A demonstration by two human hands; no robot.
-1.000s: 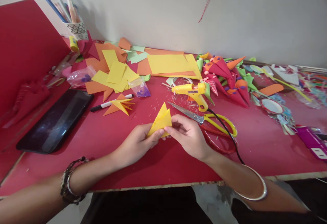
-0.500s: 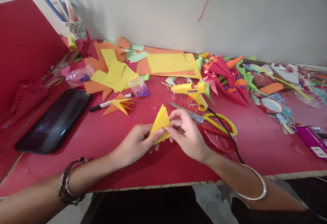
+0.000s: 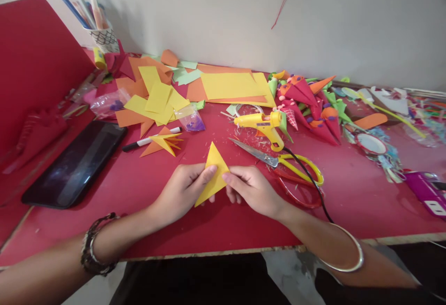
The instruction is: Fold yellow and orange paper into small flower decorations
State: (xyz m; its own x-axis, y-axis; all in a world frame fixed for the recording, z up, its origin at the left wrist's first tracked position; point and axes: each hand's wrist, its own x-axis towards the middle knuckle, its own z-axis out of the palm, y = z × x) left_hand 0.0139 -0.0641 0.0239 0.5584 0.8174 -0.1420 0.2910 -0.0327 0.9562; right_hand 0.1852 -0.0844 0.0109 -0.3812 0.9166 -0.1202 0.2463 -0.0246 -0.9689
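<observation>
Between my two hands is a folded piece of yellow paper [image 3: 215, 165], a flat kite-like shape with one point upward and another toward the lower left. My left hand [image 3: 184, 184] pinches its left side, thumb on top and fingers underneath. My right hand [image 3: 252, 186] grips the right corner between thumb and fingers. Beyond my right hand lie scissors [image 3: 278, 158] with yellow and red handles and a yellow glue gun [image 3: 263, 124]. Left of the paper, a folded yellow and orange paper piece [image 3: 163, 142] rests over a marker [image 3: 142, 142].
Loose yellow sheets [image 3: 158, 96] and larger stacked sheets [image 3: 233, 86] lie toward the wall. A pile of red paper cones [image 3: 310, 100] sits at right, a phone [image 3: 75, 165] at left. The glue gun's black cord [image 3: 310, 177] runs to the front edge. A pen cup [image 3: 104, 38] stands back left.
The yellow paper has turned in my hands, from an upright triangle with parted layers to a flatter kite-like shape. My right fingers have moved down from behind it to its right corner.
</observation>
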